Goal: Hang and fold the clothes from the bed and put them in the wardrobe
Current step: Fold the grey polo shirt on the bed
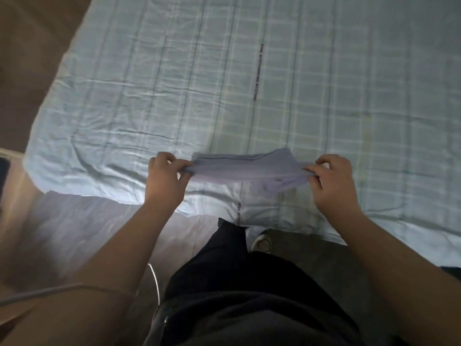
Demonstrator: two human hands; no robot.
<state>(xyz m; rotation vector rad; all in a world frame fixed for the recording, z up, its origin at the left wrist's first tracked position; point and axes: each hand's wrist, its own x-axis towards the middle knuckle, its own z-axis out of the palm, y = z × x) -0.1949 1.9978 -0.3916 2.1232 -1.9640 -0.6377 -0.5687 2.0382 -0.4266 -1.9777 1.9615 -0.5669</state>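
A small lavender garment [245, 168], folded into a narrow flat band, is stretched between my two hands just above the near edge of the bed [249, 71]. My left hand [166, 178] pinches its left end between thumb and fingers. Its right end is pinched by my right hand [334, 181]. The bed is covered by a pale blue checked sheet, and no other clothes show on it. The wardrobe is out of view.
I stand at the bed's near edge; my dark trousers [249, 295] and a light shoe [262, 242] are below. Brown floor [30, 46] lies to the left of the bed. A thin white cable [156, 280] hangs by my left hip.
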